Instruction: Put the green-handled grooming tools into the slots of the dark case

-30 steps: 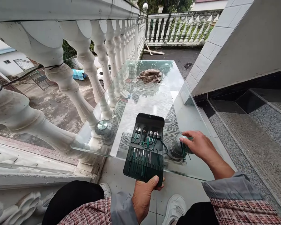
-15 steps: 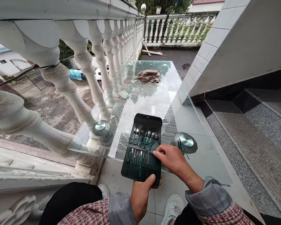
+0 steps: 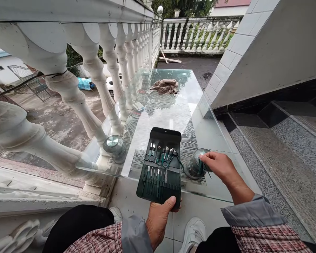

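Observation:
My left hand [image 3: 159, 218] grips the lower edge of an open black manicure case [image 3: 158, 201], thumb on top, holding it tilted at the near edge of the glass table. Scissors [image 3: 149, 154] and nail clippers [image 3: 170, 153] sit in its upper half. Slim green-handled tools [image 3: 155, 182] fill the left and middle loops below; several loops at the lower right hold nothing. To the right of the case, my right hand [image 3: 218, 167] is closed in a pinch at the upper end of slim dark green manicure tools [image 3: 201, 169] by the table's round metal disc. How many it grips is unclear.
The glass table [image 3: 213, 186] stretches away ahead, with a crumpled brown cloth [image 3: 165, 86] and a small card [image 3: 138, 106] on it. A white balustrade [image 3: 86, 66] runs along the left. Stone steps [image 3: 276, 147] rise at the right.
My right hand has left the case's right edge and moved right to the slim green tools on the table. My left hand and the case stay nearly still.

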### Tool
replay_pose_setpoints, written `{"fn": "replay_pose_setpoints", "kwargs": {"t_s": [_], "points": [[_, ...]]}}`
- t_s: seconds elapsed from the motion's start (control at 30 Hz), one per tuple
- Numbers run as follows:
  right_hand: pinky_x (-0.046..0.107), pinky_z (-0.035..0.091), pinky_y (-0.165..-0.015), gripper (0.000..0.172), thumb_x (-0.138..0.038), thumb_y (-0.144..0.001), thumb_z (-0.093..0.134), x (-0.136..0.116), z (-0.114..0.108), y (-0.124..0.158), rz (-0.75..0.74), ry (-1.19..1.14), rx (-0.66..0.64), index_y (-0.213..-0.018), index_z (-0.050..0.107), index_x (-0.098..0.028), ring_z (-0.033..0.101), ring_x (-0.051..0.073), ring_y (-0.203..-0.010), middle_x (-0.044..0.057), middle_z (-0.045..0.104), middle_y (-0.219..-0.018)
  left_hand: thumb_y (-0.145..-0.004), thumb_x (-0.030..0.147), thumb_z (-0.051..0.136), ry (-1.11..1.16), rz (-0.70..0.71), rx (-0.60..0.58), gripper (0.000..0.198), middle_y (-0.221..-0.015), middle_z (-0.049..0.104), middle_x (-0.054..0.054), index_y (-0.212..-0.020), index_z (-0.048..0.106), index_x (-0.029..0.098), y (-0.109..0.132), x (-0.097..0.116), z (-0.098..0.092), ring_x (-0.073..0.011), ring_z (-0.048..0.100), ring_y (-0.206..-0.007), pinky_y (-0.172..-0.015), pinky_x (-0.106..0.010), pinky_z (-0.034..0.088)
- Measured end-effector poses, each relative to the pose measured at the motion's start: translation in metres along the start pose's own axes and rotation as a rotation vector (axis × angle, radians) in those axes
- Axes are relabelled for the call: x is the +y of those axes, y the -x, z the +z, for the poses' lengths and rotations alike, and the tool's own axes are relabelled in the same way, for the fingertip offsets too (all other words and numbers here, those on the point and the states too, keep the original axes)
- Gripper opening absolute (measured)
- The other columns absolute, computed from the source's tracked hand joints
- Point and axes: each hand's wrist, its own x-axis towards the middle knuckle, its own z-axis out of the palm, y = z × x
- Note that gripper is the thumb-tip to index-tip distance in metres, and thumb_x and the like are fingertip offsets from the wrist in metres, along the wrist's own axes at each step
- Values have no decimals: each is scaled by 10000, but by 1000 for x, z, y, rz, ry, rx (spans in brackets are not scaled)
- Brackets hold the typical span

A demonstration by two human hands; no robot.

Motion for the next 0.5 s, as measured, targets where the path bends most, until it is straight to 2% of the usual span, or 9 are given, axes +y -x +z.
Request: {"fn": "replay_pose_setpoints", "kwargs": {"t_s": [0.13, 0.23, 0.3, 0.33, 0.43, 0.5], "points": [[270, 314, -482, 306, -487, -702, 529, -11, 0, 5, 45, 234, 84, -592, 617, -215, 491, 159, -521, 21, 596, -555, -619, 502, 757, -26, -2, 7, 533, -895, 661, -110, -951, 616, 110, 3, 1, -2, -199, 585, -739, -661, -314, 473], [271, 363, -518, 296, -484, -712, 526, -28, 0, 21, -72, 135, 123, -706, 649, -214, 539, 170, -587, 24, 625, -627, -625, 525, 749, -4, 21, 5, 620, -1019, 622, -122, -1066, 585, 120, 4, 1, -6, -212, 573, -793, -653, -322, 488], [266, 416, -571, 298, -473, -732, 514, -42, 5, 36, -184, -42, 31, -746, 646, -206, 570, 168, -655, 27, 642, -705, -643, 537, 733, 24, 51, 17, 703, -1076, 596, -124, -1183, 520, 141, 4, 2, -9, -213, 569, -805, -642, -320, 492], [260, 432, -571, 297, -468, -743, 507, -49, 10, 45, -207, -122, -60, -747, 641, -203, 569, 160, -655, 26, 638, -715, -658, 541, 722, 36, 68, 29, 735, -1094, 587, -123, -1234, 479, 154, 4, 2, -10, -209, 567, -801, -635, -314, 492], [244, 454, -491, 278, -434, -756, 490, -65, 31, 63, -154, -301, -354, -788, 623, -192, 545, 132, -559, 6, 595, -666, -704, 531, 687, 56, 113, 86, 775, -1115, 576, -119, -1321, 376, 182, 2, 3, -11, -199, 561, -802, -621, -290, 485], [237, 471, -488, 242, -394, -758, 490, -71, 45, 68, -118, -324, -430, -792, 612, -187, 548, 120, -538, -7, 575, -643, -710, 521, 683, 53, 126, 121, 784, -1099, 581, -118, -1334, 353, 179, 1, 3, -10, -196, 555, -801, -614, -278, 479]]}}
